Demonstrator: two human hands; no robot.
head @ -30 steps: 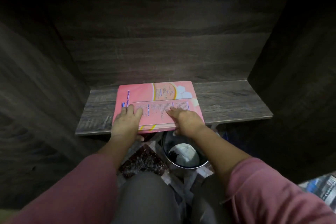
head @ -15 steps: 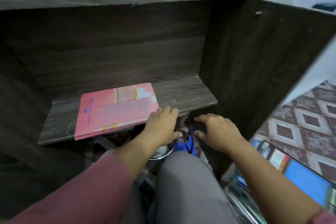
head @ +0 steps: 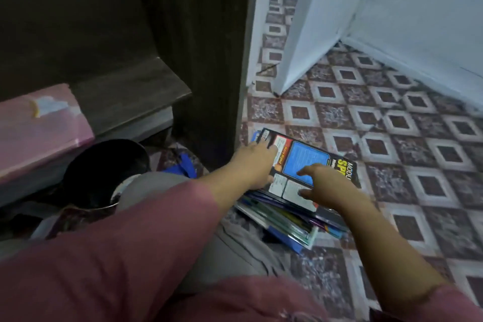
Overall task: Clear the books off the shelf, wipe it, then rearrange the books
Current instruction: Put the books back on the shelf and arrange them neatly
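On my feed the top book [head: 305,165] of the floor stack [head: 287,222] sits around 1 o'clock, long axis roughly 10-to-4, left hand [head: 257,163] flat on its 9 o'clock edge, right hand [head: 328,187] loosely spread on the cover, neither gripping yet I think.

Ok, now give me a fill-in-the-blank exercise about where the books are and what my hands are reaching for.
1. The pink book lies flat on the wooden ___.
2. The stack of books sits on the tiled ___.
3. The top book of that stack has a black cover with a large ___ panel.
4. The left hand and the right hand both reach for that book, not the ___ one.
Missing words: shelf; floor; blue; pink.
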